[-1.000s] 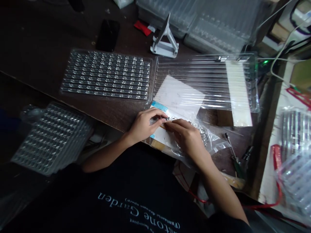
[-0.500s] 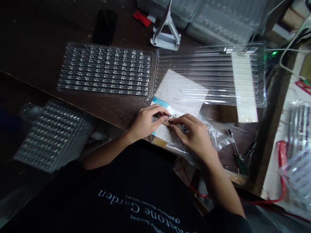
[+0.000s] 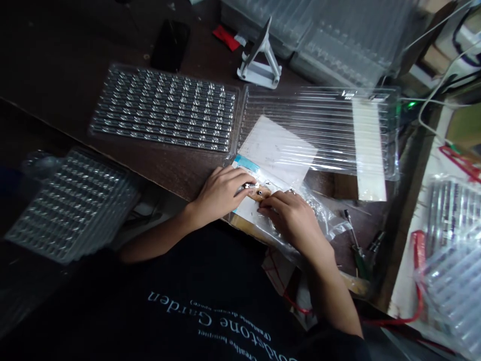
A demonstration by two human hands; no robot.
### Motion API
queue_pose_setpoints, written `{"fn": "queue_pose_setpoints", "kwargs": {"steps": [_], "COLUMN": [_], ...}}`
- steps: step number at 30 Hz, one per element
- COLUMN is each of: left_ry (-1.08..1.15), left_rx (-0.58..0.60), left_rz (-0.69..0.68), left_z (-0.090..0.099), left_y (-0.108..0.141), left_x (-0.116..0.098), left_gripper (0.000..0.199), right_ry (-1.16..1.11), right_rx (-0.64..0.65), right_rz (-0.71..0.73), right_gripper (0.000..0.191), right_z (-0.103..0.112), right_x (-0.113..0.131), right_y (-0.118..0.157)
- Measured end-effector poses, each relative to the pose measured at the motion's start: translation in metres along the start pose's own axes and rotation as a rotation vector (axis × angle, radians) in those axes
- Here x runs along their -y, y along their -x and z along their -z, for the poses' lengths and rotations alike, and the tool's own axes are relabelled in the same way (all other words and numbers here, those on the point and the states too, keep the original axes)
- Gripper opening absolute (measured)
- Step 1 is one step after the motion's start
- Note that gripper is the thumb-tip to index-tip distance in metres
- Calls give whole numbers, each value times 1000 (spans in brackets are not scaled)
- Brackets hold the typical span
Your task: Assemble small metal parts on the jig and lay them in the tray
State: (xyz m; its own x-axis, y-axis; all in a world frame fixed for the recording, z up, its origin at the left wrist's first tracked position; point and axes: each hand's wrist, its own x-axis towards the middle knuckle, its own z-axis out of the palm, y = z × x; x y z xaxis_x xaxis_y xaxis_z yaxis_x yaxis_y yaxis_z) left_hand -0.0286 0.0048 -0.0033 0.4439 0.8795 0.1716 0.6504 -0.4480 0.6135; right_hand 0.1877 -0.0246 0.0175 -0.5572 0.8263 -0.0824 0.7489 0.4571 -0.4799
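Between the thumb and fingertips of my left hand (image 3: 221,193) is a small silver metal connector (image 3: 251,186), held level. Just right of it lies a tan wooden block (image 3: 266,192) with a small dark round piece (image 3: 260,192) on it. My right hand (image 3: 295,215) rests beside the block, fingers curled and pressed together; whatever is in them is hidden. Under and beyond that hand spreads a clear plastic bag (image 3: 334,223) with small shiny parts. A white sheet with a blue strip (image 3: 246,163) lies beneath the work.
A clear tray (image 3: 165,108) full of rows of connectors lies at the left. An empty-grooved tray (image 3: 319,130) with a white strip (image 3: 370,150) lies right. Behind stand a phone stand (image 3: 260,70) and a dark phone (image 3: 170,45). Stacked trays (image 3: 71,205) sit lower left; a screwdriver (image 3: 356,245) lies right.
My hands have moved apart slightly. The connector now shows clearly in my left fingers, and my right fingers have drawn back from it, lower and curled. The whole view has shifted a little.
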Motion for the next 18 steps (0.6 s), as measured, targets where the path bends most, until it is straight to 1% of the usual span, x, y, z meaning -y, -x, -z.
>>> {"fn": "queue_pose_setpoints", "kwargs": {"steps": [1,3,5,7,10,14,16,18], "left_ry": [-6,1,23,59,115,125,122,126], "left_rx": [12,12,-8,-33,-43,-15,-8,-3], "left_rz": [-3,-4,6,14,20,17,13,20], "left_z": [1,3,4,3,3,4,4,4], "left_y": [0,1,1,2,3,3,2,2], "left_x": [1,3,5,7,7,7,6,6], "left_gripper": [9,9,7,6,8,7,6,7], "right_ry": [-13,-127,-261,-318,-306,-284,-294,-266], "right_rx": [1,-22,-94,-185,-248,-277,-271,-235], "right_rz": [1,7,1,-9,-40,-105,-85,-64], "right_gripper": [13,14,15,19,22,16,18,24], "right_z": [0,1,2,1,-3,-10,-13,-16], "right_x": [0,1,1,1,1,2,3,6], "right_y": [0,0,-1,-2,-6,-12,-13,-12]}}
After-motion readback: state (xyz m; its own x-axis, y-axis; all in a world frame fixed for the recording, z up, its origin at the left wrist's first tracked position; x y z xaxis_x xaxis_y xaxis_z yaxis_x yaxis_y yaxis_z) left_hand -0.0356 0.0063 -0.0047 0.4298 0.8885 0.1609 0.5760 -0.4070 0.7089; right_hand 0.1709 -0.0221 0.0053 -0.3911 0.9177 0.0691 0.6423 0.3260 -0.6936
